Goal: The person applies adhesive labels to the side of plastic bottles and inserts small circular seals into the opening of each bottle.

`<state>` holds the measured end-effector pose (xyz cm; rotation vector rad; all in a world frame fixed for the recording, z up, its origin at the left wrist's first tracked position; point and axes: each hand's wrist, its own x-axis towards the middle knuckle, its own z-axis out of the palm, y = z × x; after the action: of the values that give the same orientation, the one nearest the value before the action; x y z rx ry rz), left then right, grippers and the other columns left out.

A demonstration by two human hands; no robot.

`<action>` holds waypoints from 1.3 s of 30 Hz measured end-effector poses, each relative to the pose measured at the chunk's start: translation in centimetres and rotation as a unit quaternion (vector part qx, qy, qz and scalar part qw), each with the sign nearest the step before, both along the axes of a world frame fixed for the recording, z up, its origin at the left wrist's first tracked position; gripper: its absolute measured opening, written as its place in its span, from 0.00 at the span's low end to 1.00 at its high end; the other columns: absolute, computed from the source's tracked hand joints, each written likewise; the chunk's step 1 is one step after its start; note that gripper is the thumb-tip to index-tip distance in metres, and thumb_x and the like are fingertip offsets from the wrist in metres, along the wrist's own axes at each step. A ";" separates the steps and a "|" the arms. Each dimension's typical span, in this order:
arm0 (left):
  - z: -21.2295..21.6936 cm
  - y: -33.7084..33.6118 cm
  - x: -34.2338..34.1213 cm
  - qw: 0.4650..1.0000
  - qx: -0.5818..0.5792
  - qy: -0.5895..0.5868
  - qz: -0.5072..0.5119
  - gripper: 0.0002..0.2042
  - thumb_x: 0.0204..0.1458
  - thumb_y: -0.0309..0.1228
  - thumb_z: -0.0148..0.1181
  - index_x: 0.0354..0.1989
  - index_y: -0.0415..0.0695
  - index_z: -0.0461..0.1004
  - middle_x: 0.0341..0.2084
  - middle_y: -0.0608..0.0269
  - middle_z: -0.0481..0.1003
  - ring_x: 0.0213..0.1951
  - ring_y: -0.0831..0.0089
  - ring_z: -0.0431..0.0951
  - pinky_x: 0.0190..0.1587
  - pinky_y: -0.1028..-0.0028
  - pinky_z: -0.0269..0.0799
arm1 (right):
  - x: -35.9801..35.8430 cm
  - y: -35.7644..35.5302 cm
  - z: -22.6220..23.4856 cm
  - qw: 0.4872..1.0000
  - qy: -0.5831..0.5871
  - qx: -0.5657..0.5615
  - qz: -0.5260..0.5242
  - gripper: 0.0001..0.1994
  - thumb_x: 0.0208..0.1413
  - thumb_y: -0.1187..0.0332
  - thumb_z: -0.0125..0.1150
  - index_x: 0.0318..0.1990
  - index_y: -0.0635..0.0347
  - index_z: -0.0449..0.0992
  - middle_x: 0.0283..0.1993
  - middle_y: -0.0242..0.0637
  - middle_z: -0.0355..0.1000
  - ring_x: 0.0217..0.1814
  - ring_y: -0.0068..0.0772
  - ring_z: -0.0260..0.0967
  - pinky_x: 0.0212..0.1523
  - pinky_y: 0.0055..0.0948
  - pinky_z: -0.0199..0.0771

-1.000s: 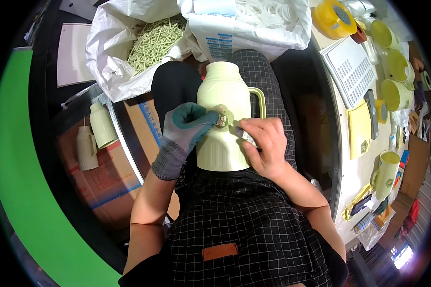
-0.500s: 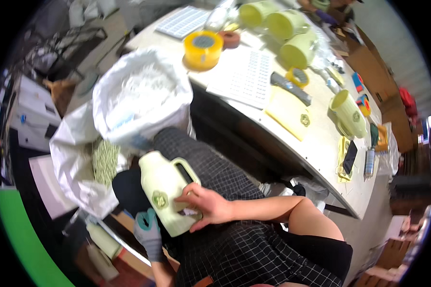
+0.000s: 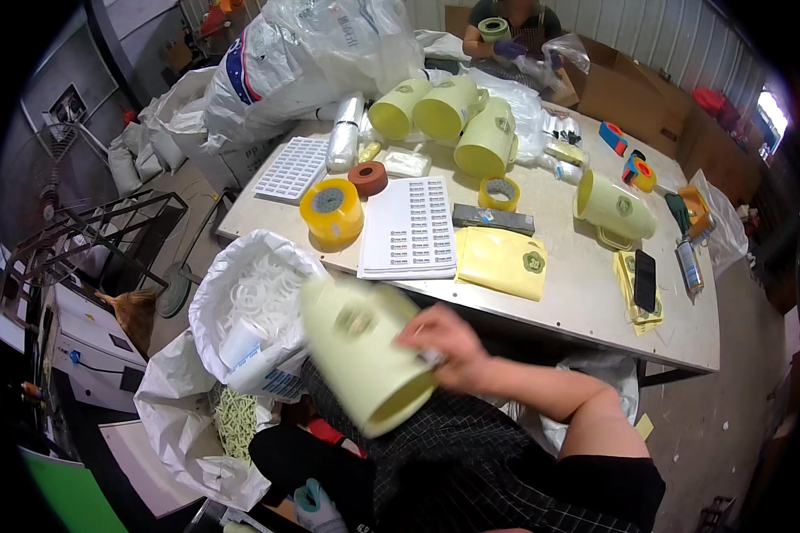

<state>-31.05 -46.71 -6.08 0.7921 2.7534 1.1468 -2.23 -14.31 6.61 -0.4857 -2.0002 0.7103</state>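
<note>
Your left hand [image 3: 316, 505] sits low in a teal glove near your lap, well apart from the jug; you cannot tell whether its fingers are clenched or released. Just above, one white bag [image 3: 240, 306] holds white rings. Right of it, the pale yellow jug [image 3: 364, 351] is tilted and blurred, held over your lap below the near edge of the surface [image 3: 587, 302]. Your right hand [image 3: 440, 342] grips its side — fingers clamped on the body.

On the surface, count one large yellow tape roll [image 3: 331, 211], one red-brown roll [image 3: 368, 178], one sheet of labels [image 3: 409, 228], one smaller tape roll [image 3: 500, 192], three jugs lying grouped at the far side [image 3: 449, 115], one more jug lying at the right [image 3: 615, 206], and one black phone [image 3: 645, 280].
</note>
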 end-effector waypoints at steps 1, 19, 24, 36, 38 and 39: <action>0.0 0.4 0.5 1.000 -0.008 -0.013 0.007 0.22 0.62 0.41 0.67 0.21 0.40 0.68 0.14 0.61 0.65 0.20 0.72 0.64 0.25 0.62 0.62 | 2.4 1.9 0.9 0.998 -0.002 0.013 -0.056 0.26 0.45 0.79 0.76 0.56 0.57 0.84 0.52 0.41 0.75 0.53 0.44 0.74 0.54 0.38 0.78; 1.3 1.8 1.5 0.989 0.133 0.062 0.012 0.13 0.57 0.27 0.73 0.49 0.43 0.81 0.43 0.53 0.82 0.42 0.55 0.83 0.45 0.63 0.80 | 16.5 20.9 -8.5 0.740 -0.494 0.103 -0.445 0.22 0.59 0.56 0.73 0.58 0.51 0.82 0.62 0.45 0.75 0.63 0.52 0.72 0.60 0.48 0.76; -5.2 -9.3 -2.8 0.943 0.050 0.124 0.305 0.27 0.55 0.36 0.74 0.61 0.42 0.71 0.41 0.52 0.75 0.44 0.54 0.78 0.50 0.59 0.76 | 7.6 13.7 -8.2 0.802 -0.377 0.340 -0.314 0.23 0.64 0.48 0.67 0.61 0.48 0.79 0.61 0.41 0.76 0.62 0.52 0.70 0.59 0.55 0.68; -24.1 -34.1 -21.3 0.637 0.574 -0.296 0.421 0.39 0.57 0.52 0.72 0.72 0.47 0.65 0.56 0.54 0.79 0.51 0.55 0.81 0.51 0.49 0.80 | -8.8 -6.7 -9.0 0.939 -0.338 0.042 0.053 0.26 0.55 0.75 0.63 0.63 0.63 0.71 0.62 0.54 0.66 0.65 0.60 0.61 0.67 0.54 0.59; -21.3 -40.7 -24.3 0.663 0.491 -0.188 0.533 0.36 0.62 0.55 0.66 0.67 0.38 0.71 0.56 0.51 0.79 0.52 0.54 0.82 0.53 0.55 0.80 | -13.7 -7.1 -7.2 0.954 -0.261 0.040 0.143 0.26 0.52 0.76 0.65 0.62 0.62 0.71 0.60 0.53 0.67 0.63 0.59 0.61 0.66 0.54 0.60; -19.9 -40.4 -26.1 0.730 0.263 -0.197 0.599 0.35 0.61 0.55 0.66 0.64 0.35 0.73 0.56 0.50 0.79 0.52 0.53 0.82 0.52 0.54 0.80 | -15.5 -7.4 -6.3 0.956 -0.230 0.045 0.176 0.26 0.50 0.77 0.67 0.60 0.62 0.72 0.59 0.51 0.68 0.61 0.58 0.63 0.66 0.52 0.60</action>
<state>-57.13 -87.06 -25.95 -1.3813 2.3455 1.9172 -17.75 -21.72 0.32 -0.2523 -2.5868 0.7651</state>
